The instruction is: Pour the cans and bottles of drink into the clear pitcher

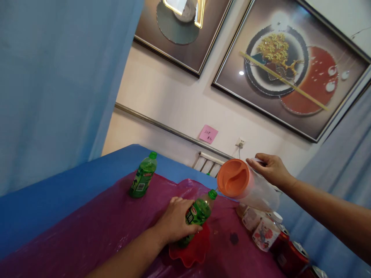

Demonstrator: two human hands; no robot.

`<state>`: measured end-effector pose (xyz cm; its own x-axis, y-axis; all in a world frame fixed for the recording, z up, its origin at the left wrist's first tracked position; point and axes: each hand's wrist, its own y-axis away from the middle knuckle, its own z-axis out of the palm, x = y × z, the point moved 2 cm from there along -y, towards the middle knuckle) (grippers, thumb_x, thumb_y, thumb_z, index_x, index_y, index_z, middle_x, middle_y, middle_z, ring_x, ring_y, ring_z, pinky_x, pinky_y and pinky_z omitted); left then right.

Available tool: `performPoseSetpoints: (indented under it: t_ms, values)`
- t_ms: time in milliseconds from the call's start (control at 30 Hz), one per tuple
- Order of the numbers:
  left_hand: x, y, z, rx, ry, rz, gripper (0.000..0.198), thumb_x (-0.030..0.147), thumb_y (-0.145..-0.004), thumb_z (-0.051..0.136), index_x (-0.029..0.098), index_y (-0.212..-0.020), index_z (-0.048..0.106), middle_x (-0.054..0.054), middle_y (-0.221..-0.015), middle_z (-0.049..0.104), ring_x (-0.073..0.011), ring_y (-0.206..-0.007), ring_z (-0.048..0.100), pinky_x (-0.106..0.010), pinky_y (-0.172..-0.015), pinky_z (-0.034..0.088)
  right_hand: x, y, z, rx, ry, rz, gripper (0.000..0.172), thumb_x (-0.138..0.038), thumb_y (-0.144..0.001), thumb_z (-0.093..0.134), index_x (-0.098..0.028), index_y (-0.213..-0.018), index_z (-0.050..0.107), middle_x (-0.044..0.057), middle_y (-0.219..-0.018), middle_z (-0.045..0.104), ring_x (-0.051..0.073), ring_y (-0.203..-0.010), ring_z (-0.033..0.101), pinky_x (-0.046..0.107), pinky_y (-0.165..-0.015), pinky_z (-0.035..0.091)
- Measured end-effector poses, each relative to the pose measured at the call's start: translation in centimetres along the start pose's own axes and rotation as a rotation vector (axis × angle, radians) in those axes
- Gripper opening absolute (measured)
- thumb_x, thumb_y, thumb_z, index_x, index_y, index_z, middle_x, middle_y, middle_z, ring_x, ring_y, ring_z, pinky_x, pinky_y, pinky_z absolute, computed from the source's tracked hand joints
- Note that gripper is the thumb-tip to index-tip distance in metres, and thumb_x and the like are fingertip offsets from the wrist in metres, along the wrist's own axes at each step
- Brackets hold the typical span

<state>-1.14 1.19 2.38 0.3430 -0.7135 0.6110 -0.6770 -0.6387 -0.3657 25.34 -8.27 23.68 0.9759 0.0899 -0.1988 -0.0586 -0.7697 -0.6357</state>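
1. Left hand (174,221): fingers wrapped round green-labelled plastic bottle (200,211), tilted toward one o'clock.
2. Right hand (271,169): fingers closed on translucent, orange-lidded plastic pitcher (259,192), at two o'clock from bottle mouth.

At the red dish (189,258), the left grip (175,221) holds 1 bottle (201,210); right of the dish, the right grip (271,169) holds 1 tilted jug (248,186).

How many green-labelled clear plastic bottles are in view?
2. The held bottle is in the left hand; the standing bottle is on the purple plastic sheet, farther left. A small green spot past the blue tabletop might be another, mostly hidden.
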Motion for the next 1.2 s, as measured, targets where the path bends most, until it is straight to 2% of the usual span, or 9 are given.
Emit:
performPoseSetpoints:
  t_ms: [267,733,1033,1200]
  values:
    - [0.01,0.0,-0.05,0.001,-0.008,-0.001,0.05,0.05,-0.063,0.085,0.026,-0.105,0.072,-0.004,-0.107,0.075,-0.0323,-0.102,0.065,-0.044,-0.096,0.041,0.0,0.12,0.05,0.001,0.009,-0.016,0.059,-0.068,-0.085,0.057,-0.025,-0.056,0.029,-0.007,-0.056,0.022,0.01,-0.052,0.024,0.026,-0.046,0.02]
    - [-0.5,0.03,0.36,0.019,0.023,0.009,0.06,0.049,-0.062,0.088,0.027,-0.115,0.071,-0.004,-0.109,0.075,-0.0316,-0.104,0.064,-0.045,-0.099,0.039,-0.08,-0.1,-0.04,-0.002,0.029,-0.032,0.058,-0.067,-0.085,0.057,-0.025,-0.056,0.031,-0.007,-0.057,0.021,0.01,-0.052,0.024,0.026,-0.046,0.02]
    - [-0.22,0.06,0.09,0.022,0.0,0.02,0.052,0.049,-0.063,0.088,0.024,-0.106,0.072,-0.006,-0.106,0.075,-0.0327,-0.101,0.064,-0.046,-0.097,0.04,0.02,-0.01,0.07,-0.012,0.014,0.015,0.057,-0.067,-0.084,0.057,-0.026,-0.056,0.03,-0.007,-0.058,0.022,0.011,-0.053,0.025,0.026,-0.048,0.02]
    - [-0.09,0.08,0.01,0.013,-0.008,0.011,0.054,0.049,-0.063,0.088,0.024,-0.108,0.072,-0.007,-0.106,0.075,-0.0331,-0.102,0.063,-0.047,-0.098,0.039,0.12,0.07,0.18,-0.016,0.006,0.01,0.057,-0.068,-0.084,0.058,-0.026,-0.056,0.031,-0.007,-0.057,0.024,0.011,-0.053,0.026,0.026,-0.047,0.021]
